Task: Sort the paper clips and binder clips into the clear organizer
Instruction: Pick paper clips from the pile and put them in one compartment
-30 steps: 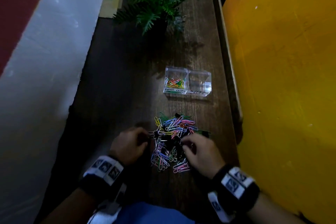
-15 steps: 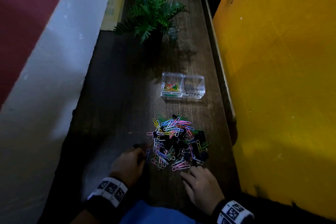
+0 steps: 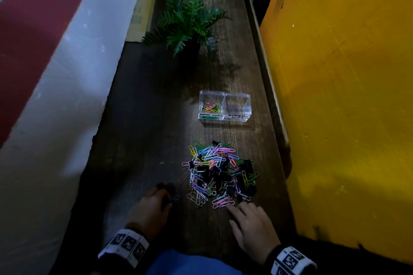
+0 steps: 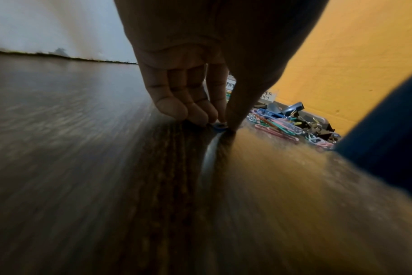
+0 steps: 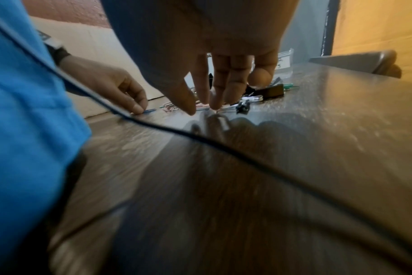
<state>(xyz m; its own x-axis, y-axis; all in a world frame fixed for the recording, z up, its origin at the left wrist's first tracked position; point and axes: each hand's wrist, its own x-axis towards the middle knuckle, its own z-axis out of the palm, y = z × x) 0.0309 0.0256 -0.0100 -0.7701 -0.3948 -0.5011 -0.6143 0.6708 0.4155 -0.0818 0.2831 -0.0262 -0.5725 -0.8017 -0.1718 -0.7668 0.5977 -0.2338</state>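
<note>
Clear organizer (image 3: pixel 224 107) has two handwritten front labels: left compartment "PAPER CLIPS" (image 3: pixel 211 115), right compartment "BINDER CLIPS" (image 3: pixel 236 116). Print on the cardboard by the wall is unreadable.

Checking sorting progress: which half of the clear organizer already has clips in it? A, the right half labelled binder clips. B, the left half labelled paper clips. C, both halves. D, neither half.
B: in the head view the organizer shows colored paper clips only in its left half, while the right half looks empty.
</note>
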